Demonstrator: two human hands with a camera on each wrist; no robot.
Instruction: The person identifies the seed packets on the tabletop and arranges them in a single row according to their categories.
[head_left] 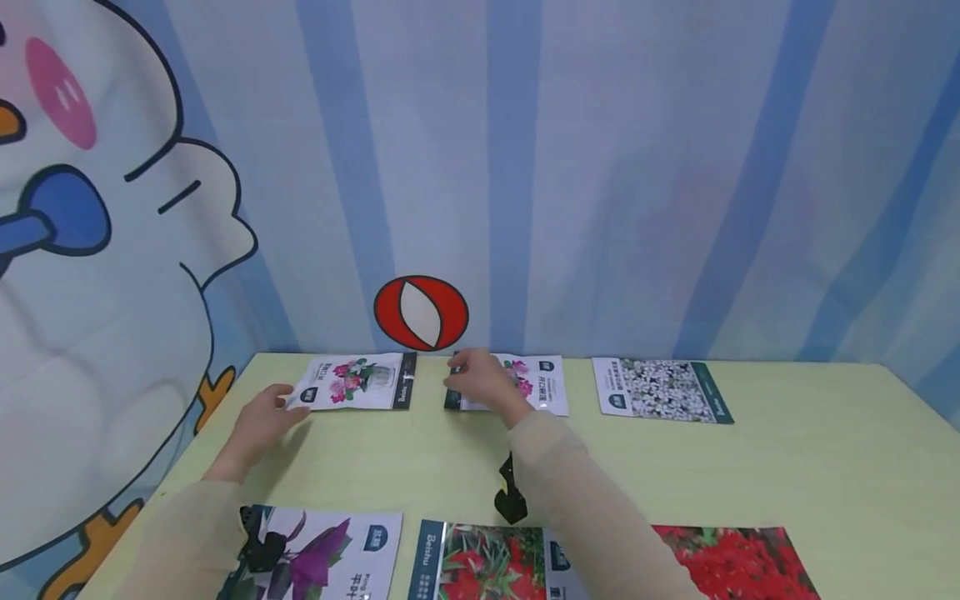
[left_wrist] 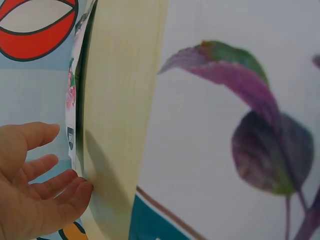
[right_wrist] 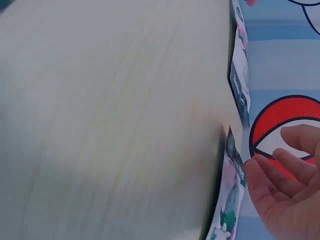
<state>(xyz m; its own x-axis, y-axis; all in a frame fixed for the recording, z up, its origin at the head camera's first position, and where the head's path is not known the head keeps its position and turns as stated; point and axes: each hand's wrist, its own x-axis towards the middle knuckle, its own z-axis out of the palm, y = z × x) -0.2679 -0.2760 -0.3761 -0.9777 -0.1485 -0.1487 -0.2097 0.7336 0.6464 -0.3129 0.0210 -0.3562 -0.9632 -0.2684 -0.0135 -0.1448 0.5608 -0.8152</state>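
Two rows of flat packets printed with flowers lie on the table. In the head view my left hand (head_left: pixel 262 421) is at the left end of the back-left packet (head_left: pixel 352 382), which has pink flowers. In the left wrist view its fingers (left_wrist: pixel 60 187) are spread and loosely bent beside that packet's edge; contact is unclear. My right hand (head_left: pixel 483 379) covers part of the back-middle packet (head_left: pixel 551 385), also pink-flowered. Seen from the right wrist, relaxed fingers (right_wrist: pixel 260 182) are near its dark end (right_wrist: pixel 233 150), gripping nothing.
A white-flowered packet (head_left: pixel 663 390) lies at the back right. Along the front are a purple-leaf packet (head_left: pixel 322 554), a red-flowered packet (head_left: pixel 491 562) and another red one (head_left: pixel 738 558), partly behind my right sleeve. A striped blue backdrop (head_left: pixel 600 167) stands behind the pale yellow table (head_left: pixel 825 450).
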